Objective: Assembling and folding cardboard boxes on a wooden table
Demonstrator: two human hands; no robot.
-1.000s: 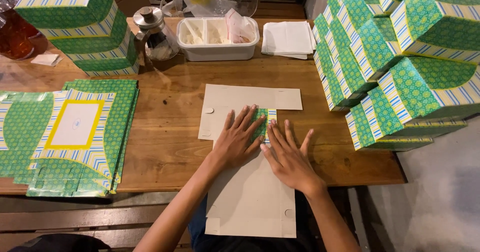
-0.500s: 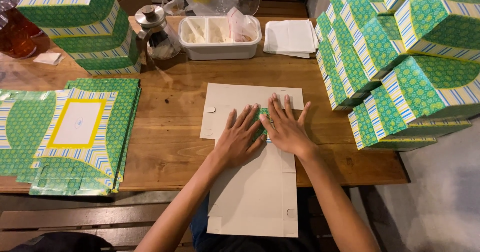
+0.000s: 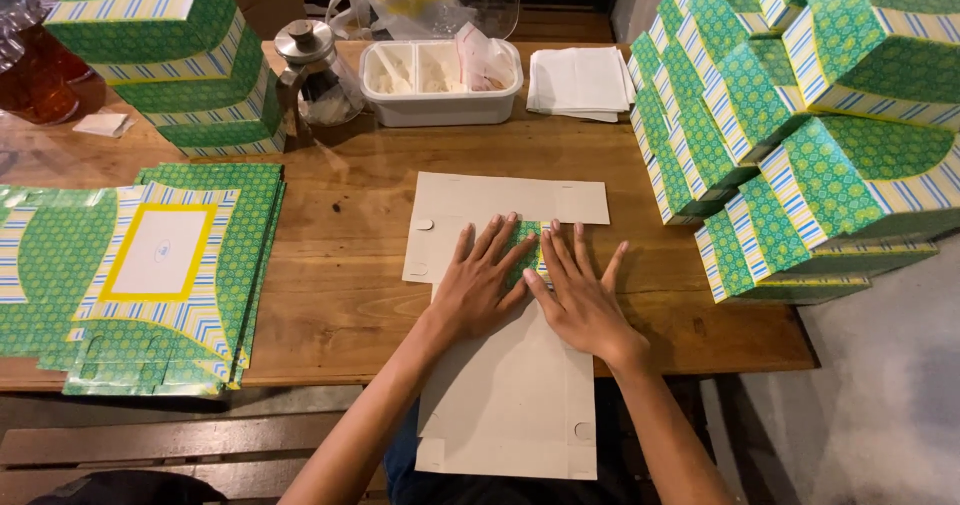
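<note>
While the cardboard sheet (image 3: 505,405) overhangs the wooden table's (image 3: 350,295) near edge, the left hand (image 3: 482,290) and right hand (image 3: 580,300) press flat on it, fingers spread, gripping nothing. Bare wood flanks them. Beyond stand one white tray (image 3: 440,83) and one napkin stack (image 3: 580,83).

A flat grey carton blank (image 3: 505,385) lies at centre, running toward 6 o'clock off the table edge, a green patterned flap (image 3: 527,248) showing at its fold. At 9 o'clock sits a stack of unfolded blanks (image 3: 150,275), green with blue-striped bands and a yellow-framed white panel. At 10 o'clock stand folded green boxes (image 3: 165,60). From 1 to 3 o'clock leans a larger pile of the same boxes (image 3: 800,125).
</note>
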